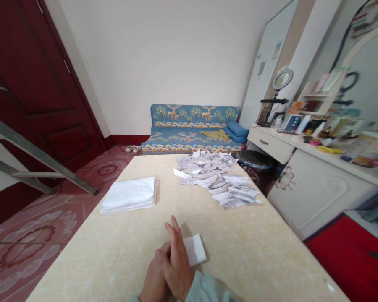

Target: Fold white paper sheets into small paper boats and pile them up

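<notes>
A small folded sheet of white paper (195, 250) lies on the table in front of me. My right hand (178, 258) stands on edge at the paper's left side, covering part of it, its fingers stretched out and pointing away from me. My left hand (156, 270) is tucked against the right one, and its fingers are mostly hidden behind it. Farther off to the left rests a stack of white paper sheets (129, 193). A spread-out heap of folded paper pieces (208, 170) covers the far right of the table.
The cream patterned table (119, 251) fills the foreground. Behind it stands a blue sofa (189, 136) with deer on its cover. A white dresser (302, 184) with bottles and a ring light (282, 79) is on the right. A metal ladder (40, 151) leans at left near a red door (34, 75).
</notes>
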### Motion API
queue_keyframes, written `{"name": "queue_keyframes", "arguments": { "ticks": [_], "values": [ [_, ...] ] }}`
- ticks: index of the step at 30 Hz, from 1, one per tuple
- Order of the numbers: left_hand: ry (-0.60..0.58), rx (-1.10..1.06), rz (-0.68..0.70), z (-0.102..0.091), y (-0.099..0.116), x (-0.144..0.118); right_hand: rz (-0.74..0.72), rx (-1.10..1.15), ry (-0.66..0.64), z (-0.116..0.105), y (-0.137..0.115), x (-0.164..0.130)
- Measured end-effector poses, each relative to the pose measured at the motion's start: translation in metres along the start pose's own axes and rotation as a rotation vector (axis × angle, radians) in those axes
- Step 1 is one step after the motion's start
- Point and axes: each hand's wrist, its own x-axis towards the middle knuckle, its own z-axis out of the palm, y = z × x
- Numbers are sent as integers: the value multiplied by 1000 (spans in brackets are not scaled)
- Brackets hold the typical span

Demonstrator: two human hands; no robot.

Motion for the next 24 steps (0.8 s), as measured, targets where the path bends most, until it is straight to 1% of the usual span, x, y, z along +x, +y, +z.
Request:
{"name": "queue_keyframes", "arguments": {
  "ticks": [2, 4, 6, 9, 11, 14, 16, 18, 20, 22, 24],
  "values": [
    [-46, -46, -25, -1, -1, 0, 0, 9, -5, 6, 7, -4],
    [-80, -70, -10, -3, 3, 2, 13, -16, -37, 4, 15, -6],
    [-85, -68, 25, -5, 9, 3, -5, -53, -98, -4, 21, -6],
    [-111, -12, 85, -6, 14, 5, -93, -134, -191, -15, 29, -7],
    [-156, 52, 132, -7, 15, 6, -127, -192, -247, -23, 35, -10],
    [-235, 147, 203, -9, 16, 8, -141, -270, -336, -38, 49, -16],
    [-235, 188, 240, -11, 18, 9, -129, -325, -373, -52, 58, -20],
    [-211, 217, 259, -12, 18, 10, -105, -382, -387, -67, 66, -24],
    [-217, 246, 262, -13, 18, 9, -74, -431, -378, -81, 72, -28],
    [-239, 276, 253, -13, 18, 9, -50, -464, -358, -90, 75, -31],
    [-244, 309, 226, -10, 20, 9, -46, -480, -331, -92, 78, -34]
  ]
}}
